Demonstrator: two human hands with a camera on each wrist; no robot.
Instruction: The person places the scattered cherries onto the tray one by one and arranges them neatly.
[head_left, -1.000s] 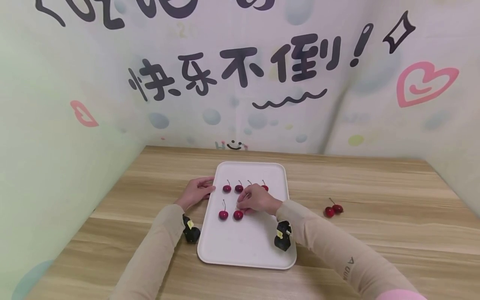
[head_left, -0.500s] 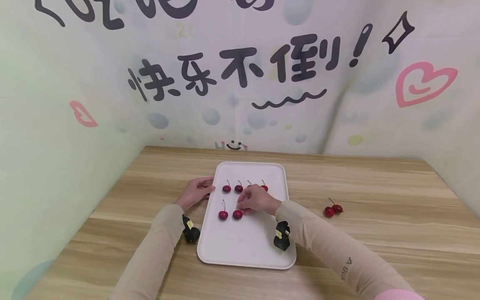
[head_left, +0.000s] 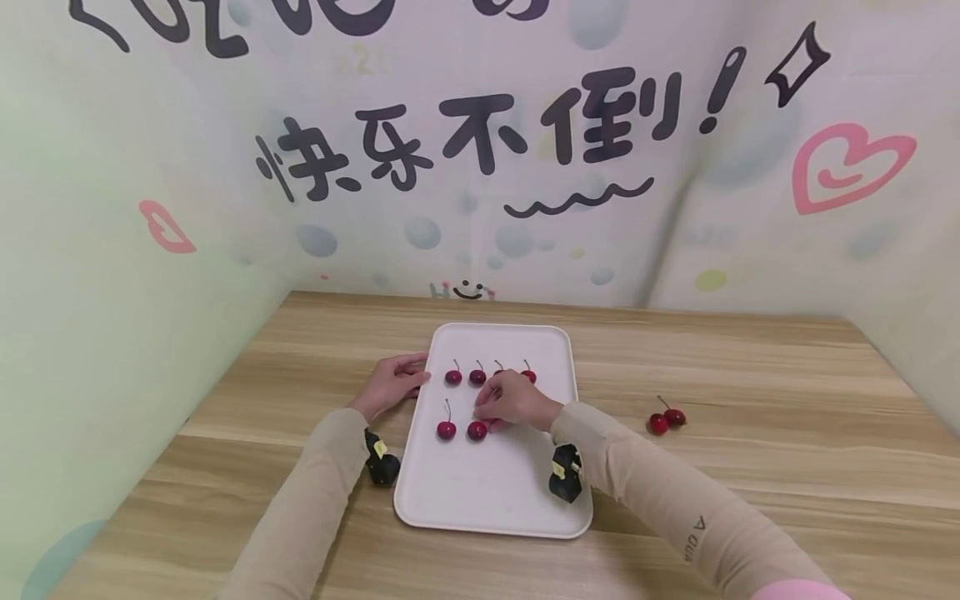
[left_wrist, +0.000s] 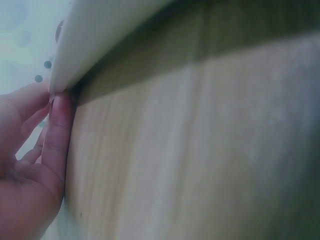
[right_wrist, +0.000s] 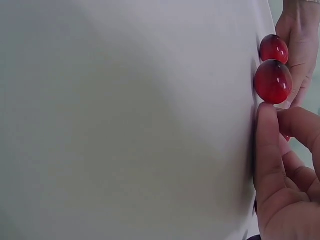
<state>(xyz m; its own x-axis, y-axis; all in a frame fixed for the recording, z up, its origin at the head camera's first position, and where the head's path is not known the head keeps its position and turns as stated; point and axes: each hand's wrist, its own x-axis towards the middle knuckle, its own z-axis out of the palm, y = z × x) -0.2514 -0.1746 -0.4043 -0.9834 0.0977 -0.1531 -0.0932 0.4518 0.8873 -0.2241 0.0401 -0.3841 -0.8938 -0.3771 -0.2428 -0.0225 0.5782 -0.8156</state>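
In the head view a white tray (head_left: 495, 492) lies on the wooden table. My left hand (head_left: 390, 383) holds its left rim, thumb at the edge, as the left wrist view also shows. My right hand (head_left: 517, 398) reaches over the tray and pinches a dark red cherry (head_left: 477, 431) at its stem end; the stem itself is hidden by the fingers. The right wrist view has the thumb right against this cherry (right_wrist: 273, 82). A second cherry (head_left: 446, 430) with an upright stem sits just left of it. Behind them a row of stemmed cherries (head_left: 453, 377) is partly covered by my right hand.
On the table right of the tray lie two more cherries (head_left: 658, 423), close together, with one stem showing. A printed cloth backdrop (head_left: 480, 233) stands along the table's back edge. Each wrist wears a small black camera (head_left: 566, 473).
The cherry at my right fingertips shifts slightly, a little left and then back right. My left hand and the tray stay in place.
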